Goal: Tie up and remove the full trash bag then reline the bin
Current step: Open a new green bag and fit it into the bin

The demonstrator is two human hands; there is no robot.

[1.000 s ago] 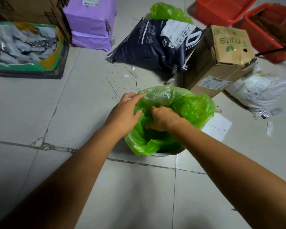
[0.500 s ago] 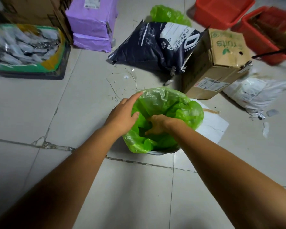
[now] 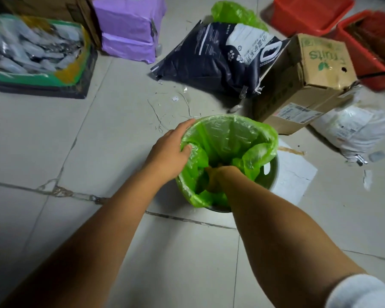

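A green liner bag (image 3: 226, 138) hangs inside a small grey bin (image 3: 270, 172) on the tiled floor. Its far and left rim is folded over the bin's edge, while the near-right side sags inside. My left hand (image 3: 168, 152) grips the bag's folded edge at the bin's left rim, thumb inside. My right hand (image 3: 213, 176) is pushed down inside the bag, mostly hidden by green plastic. A second green bag (image 3: 233, 13), knotted and full, lies at the back behind a dark sack.
A dark pet-litter sack (image 3: 211, 56) and a cardboard fruit box (image 3: 305, 81) lie just beyond the bin. A white bag (image 3: 353, 127) is at the right, red crates (image 3: 309, 12) behind. A purple package (image 3: 129, 25) and a green tray (image 3: 36, 54) sit at left.
The bag has gone from a puffed bundle on top of the bin to spread open over the rim. My right hand has pushed deeper inside it.
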